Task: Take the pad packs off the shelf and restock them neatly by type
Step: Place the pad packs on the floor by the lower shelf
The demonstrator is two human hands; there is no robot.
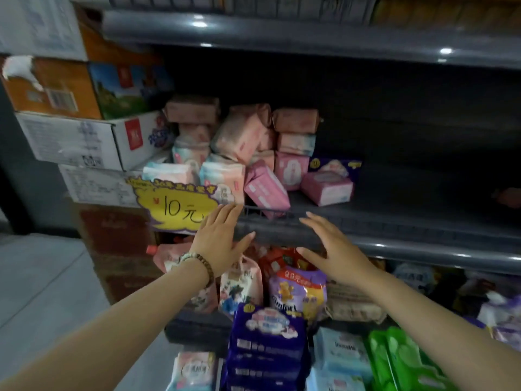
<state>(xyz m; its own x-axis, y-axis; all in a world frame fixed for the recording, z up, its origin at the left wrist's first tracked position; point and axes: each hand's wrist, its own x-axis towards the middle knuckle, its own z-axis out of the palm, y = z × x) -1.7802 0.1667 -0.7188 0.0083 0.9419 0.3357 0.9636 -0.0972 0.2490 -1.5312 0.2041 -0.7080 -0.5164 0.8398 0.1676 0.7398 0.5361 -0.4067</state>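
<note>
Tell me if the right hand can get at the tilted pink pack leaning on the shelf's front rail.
Probably yes. The right hand hovers open below and right of the tilted pink pack, nothing lies between them, and only the low front rail needs clearing.

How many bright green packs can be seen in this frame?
2. Both stand side by side at the bottom right: the left green pack beside the light blue packs, the right green pack just right of it. More may sit below the frame edge.
</note>
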